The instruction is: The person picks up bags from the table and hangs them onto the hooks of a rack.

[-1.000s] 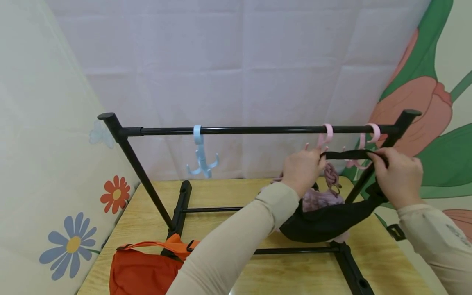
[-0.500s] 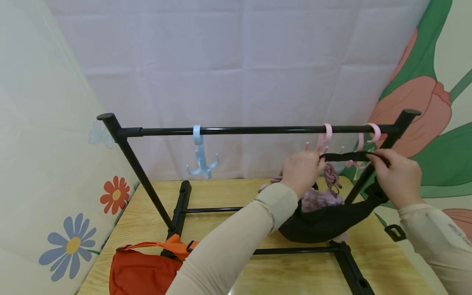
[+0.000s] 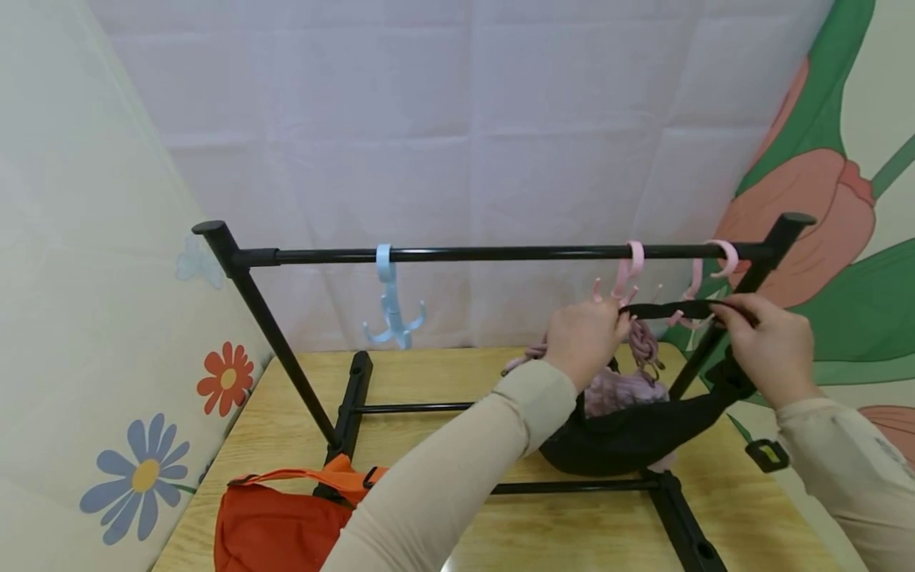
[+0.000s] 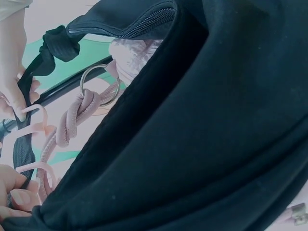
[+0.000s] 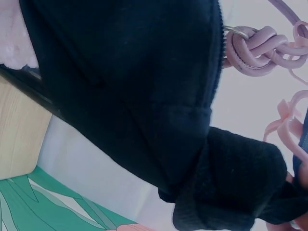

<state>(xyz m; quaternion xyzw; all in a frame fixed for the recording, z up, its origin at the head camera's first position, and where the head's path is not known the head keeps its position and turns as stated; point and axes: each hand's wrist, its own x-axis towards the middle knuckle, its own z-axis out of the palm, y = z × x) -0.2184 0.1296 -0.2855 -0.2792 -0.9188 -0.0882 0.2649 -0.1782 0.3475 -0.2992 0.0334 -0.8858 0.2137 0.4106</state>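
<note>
A black waist bag [image 3: 629,437] hangs from its strap [image 3: 668,310], stretched between my two hands beneath the rack's top bar. My left hand [image 3: 582,338] pinches the strap's left part, close to a pink hook [image 3: 629,266]. Its right part is pinched by my right hand [image 3: 772,345], beside a second pink hook [image 3: 723,256]. In the left wrist view, the strap lies against pink hook prongs [image 4: 39,166]; whether they bear its weight I cannot tell. Behind the waist bag is a fluffy mauve bag [image 3: 618,391] with a knotted handle [image 4: 77,118], partly hidden.
The black rack [image 3: 457,254] stands on a wooden table [image 3: 422,377]. A blue hook [image 3: 391,306] hangs on its bar, left of my hands. An orange-red bag [image 3: 282,528] lies at the table's front left. A black buckle [image 3: 767,455] dangles near my right sleeve.
Both hands have lowered the strap slightly, onto or in front of the pink prongs. The right pink hook has shifted a little. Both hands keep their hold.
</note>
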